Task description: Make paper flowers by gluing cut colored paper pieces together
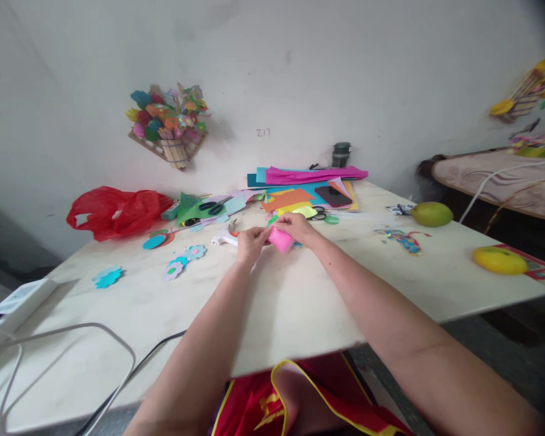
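Observation:
A small piece of bright pink paper [281, 240] is held up over the middle of the table, between both hands. My left hand [253, 244] pinches its left edge, fingers closed. From above and to the right, my right hand [295, 226] grips the paper's top edge with bent fingers. Whether the piece is folded I cannot make out. Just left of my left hand lies a white glue gun [224, 239], partly covered by that hand. Black-handled scissors [318, 213] rest behind my right hand, next to yellow paper [302, 211].
Cut paper flowers [176, 267] and blue discs [154, 242] lie left, before a red plastic bag [118, 212]. Coloured sheets [290, 198], a phone [333, 195] and a dark cup [341, 155] stand behind. Mangoes [431, 214] sit right; cables [95, 326] cross the left front.

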Tool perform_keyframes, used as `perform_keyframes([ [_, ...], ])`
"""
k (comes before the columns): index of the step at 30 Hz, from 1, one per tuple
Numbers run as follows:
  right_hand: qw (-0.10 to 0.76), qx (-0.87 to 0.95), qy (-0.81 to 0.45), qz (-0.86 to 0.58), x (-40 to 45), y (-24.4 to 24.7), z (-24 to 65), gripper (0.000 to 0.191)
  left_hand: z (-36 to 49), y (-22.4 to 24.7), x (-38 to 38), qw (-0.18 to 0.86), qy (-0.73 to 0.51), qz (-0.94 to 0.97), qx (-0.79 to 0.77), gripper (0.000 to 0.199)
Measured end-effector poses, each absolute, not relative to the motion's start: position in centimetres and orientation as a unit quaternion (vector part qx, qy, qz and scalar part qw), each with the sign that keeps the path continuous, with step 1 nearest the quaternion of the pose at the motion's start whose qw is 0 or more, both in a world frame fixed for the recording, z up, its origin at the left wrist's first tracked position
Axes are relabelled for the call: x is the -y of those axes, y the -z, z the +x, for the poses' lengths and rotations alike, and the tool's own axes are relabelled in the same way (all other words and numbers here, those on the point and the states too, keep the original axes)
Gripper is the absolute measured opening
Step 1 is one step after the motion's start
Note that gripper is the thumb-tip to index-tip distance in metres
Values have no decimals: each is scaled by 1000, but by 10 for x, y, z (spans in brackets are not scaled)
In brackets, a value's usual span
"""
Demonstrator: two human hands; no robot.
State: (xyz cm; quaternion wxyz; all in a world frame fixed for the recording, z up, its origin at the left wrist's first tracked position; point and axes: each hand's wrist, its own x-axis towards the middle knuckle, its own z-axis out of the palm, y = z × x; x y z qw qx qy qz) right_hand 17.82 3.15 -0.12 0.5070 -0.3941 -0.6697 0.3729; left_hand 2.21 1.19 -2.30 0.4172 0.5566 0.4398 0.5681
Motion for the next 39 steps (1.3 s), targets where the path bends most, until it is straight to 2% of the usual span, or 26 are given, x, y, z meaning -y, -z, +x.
perform_keyframes([
  [8, 589, 582, -416, -375, -34, 9, 165, 27, 32, 15, -1, 498, -602, 492, -383, 46],
  [13, 578, 590, -421, -374, -35, 10, 164, 24, 30, 18, -3, 498, -595, 489, -399, 44],
  [19, 512, 660, -352, -422, -38, 10, 173, 22, 24, 22, -8, 475, -578, 513, -420, 42],
  [25, 509, 736, -192, -403, -37, 5, 177, 21, 23, 27, -17, 440, -588, 519, -438, 41],
  [29, 493, 766, -144, -387, -36, 2, 181, 22, 22, 27, -18, 433, -587, 520, -445, 42],
  [32, 479, 776, -163, -376, -34, 0, 185, 23, 21, 24, -16, 435, -587, 517, -445, 43],
  [39, 440, 744, -343, -367, -25, -5, 190, 24, 23, 20, -10, 442, -587, 514, -442, 41],
])
